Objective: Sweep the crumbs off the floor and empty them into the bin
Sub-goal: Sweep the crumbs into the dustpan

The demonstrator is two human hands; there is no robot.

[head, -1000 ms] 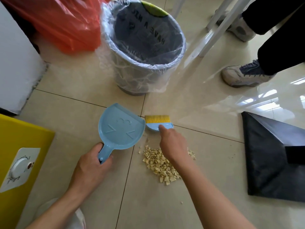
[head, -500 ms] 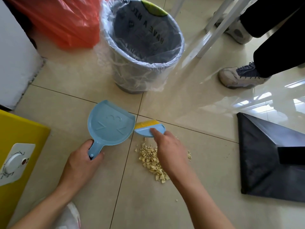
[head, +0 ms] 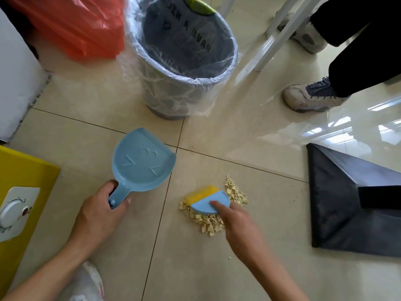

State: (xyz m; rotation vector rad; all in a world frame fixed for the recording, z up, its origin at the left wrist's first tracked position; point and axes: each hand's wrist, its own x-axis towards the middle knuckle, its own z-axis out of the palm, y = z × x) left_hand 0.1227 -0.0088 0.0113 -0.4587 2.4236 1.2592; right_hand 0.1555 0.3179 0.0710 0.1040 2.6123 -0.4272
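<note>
On the glossy tiled floor [head: 217, 268], loose angular crumbs [head: 208, 220] are lain in by a yellow-bristled brush [head: 206, 198] gripped by the right hand [head: 240, 229]. A smooth blue plastic dustpan [head: 141, 161], clasped by the left hand [head: 99, 216], is kept apart; crumbs could be scattered by a hard stroke. The lined bin [head: 180, 61] is near.

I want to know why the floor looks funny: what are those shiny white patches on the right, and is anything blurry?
Head view: the white patches are glare on the glossy floor, brightest near the shoe. The brush in the right hand looks slightly smeared; the dustpan, held by the left hand, and the crumbs are sharper. The wide lens bends the edges.
</note>
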